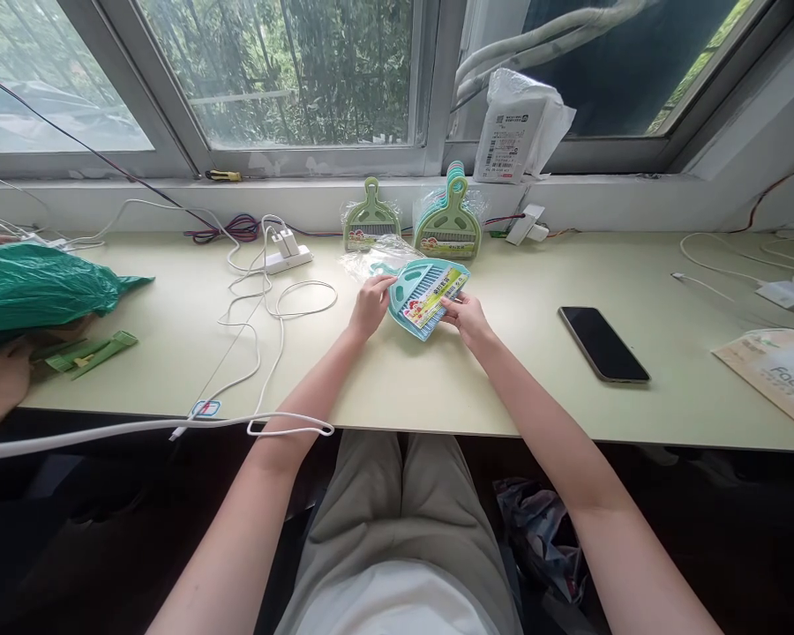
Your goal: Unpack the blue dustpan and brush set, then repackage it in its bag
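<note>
Above the table, a small teal dustpan with a brush nested in it (pixel 413 293) is tilted, its handle pointing to the upper left. Across its front runs a yellow-green printed label (pixel 437 298). My left hand (pixel 370 306) is closed on the handle side. At the opposite edge, by the label, my right hand (pixel 468 319) pinches it with thumb and fingers. Clear plastic wrap (pixel 374 258) lies just behind. A green dustpan set (pixel 371 219) and a stack of similar sets (pixel 448 225) stand by the wall, both in clear wrap.
White cables (pixel 259 331) run across the table to a power strip (pixel 288 257). A phone (pixel 604 344) and a tissue pack (pixel 774 375) are on the right. Another person's hand (pixel 1 388) is beside a green plastic bag (pixel 46 287). A white parcel (pixel 517 132) stands on the sill.
</note>
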Tool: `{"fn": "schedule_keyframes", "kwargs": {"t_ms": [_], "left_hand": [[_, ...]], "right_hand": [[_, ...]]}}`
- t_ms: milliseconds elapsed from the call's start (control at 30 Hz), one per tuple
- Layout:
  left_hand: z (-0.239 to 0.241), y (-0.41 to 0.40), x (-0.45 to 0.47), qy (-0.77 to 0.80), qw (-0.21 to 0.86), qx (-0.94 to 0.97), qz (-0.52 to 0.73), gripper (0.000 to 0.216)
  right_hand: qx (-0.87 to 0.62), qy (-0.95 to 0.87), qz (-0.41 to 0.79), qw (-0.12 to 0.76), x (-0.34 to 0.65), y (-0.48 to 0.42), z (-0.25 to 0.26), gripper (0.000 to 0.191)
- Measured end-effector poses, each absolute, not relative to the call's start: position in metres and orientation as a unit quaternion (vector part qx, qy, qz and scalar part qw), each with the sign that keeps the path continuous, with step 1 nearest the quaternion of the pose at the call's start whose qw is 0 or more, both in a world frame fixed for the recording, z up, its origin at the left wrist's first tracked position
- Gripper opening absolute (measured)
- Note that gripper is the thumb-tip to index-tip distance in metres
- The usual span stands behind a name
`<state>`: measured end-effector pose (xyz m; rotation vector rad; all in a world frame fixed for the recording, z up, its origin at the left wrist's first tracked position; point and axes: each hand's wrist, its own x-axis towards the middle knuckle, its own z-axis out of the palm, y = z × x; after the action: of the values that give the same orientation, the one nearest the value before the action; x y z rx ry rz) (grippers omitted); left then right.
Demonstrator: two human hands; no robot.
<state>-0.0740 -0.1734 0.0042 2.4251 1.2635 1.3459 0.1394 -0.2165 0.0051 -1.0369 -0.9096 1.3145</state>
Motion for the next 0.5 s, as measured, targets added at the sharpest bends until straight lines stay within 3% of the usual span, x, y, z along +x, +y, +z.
{"fn": "schedule_keyframes", "kwargs": {"t_ms": [133, 267, 367, 500], "left_hand": [[0.012, -0.186, -0.068, 0.464, 0.021, 0.740, 0.487, 0.042], [0.019, -0.188, -0.068, 0.560, 0.042, 0.527, 0.637, 0.083], [0.022, -0.180, -0.073, 0.572, 0.200, 0.377, 0.700, 0.093], [0.023, -0.171, -0.077, 0.434, 0.515, 0.358, 0.647, 0.061]], "right_hand": [[-0.415, -0.364, 0.552, 0.625, 0.135, -0.220, 0.004, 0.012], [-0.391, -0.345, 0.548, 0.655, 0.132, -0.220, 0.001, 0.015], [-0.374, -0.343, 0.547, 0.666, 0.131, -0.220, 0.000, 0.019], [-0.365, -0.355, 0.546, 0.666, 0.131, -0.222, 0.003, 0.023]]}}
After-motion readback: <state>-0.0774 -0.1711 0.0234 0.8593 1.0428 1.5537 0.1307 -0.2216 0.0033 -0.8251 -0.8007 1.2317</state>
